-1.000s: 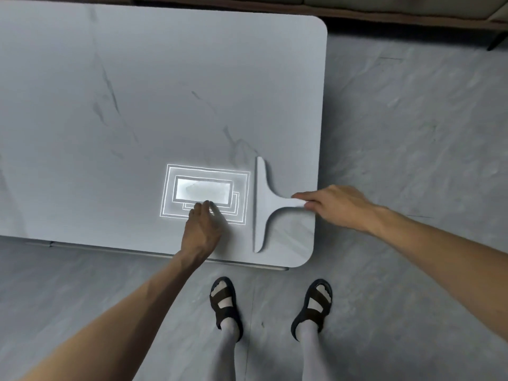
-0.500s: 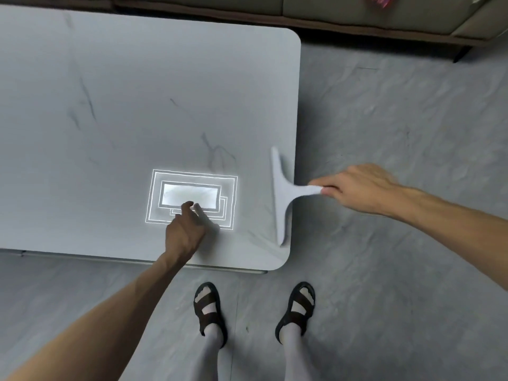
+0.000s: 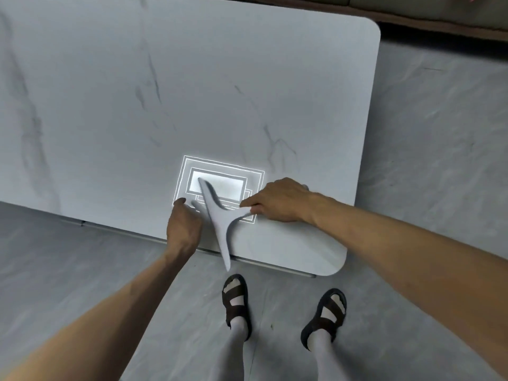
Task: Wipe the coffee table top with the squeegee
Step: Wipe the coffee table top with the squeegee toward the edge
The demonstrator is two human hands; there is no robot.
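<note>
Head-camera footage is filled by two bare forearms reaching down over the near edge of the coffee table point(image 3: 247, 92). The squeegee point(image 3: 217, 218) is gripped at the end of its short handle by the right hand point(image 3: 280, 200), with the fingers closed round the stem. The left hand point(image 3: 182, 225) is laid at the near edge of the surface, just left of the squeegee; its fingertips point(image 3: 180, 202) are pressed down and loosely curled, and nothing is held in it.

The squeegee is seen as a pale grey T-shape with a long, narrow blade and smoothly flared shoulders. It is tilted, with its far tip over the glowing rectangles point(image 3: 220, 185) on the surface and its near tip projecting past the near edge, above the floor point(image 3: 439, 133). Whether the blade is touching the top cannot be told.

The rectangles are drawn as nested white outlines round a bright centre, close to the near edge, and are partly covered by the blade and both hands.

The table top is a matte, pale grey slab with faint dark marble veining and rounded corners. Grey stone-look flooring is seen beyond the right edge. Below the near edge, two feet in dark strapped sandals point(image 3: 237, 298) over white socks are planted on it.
</note>
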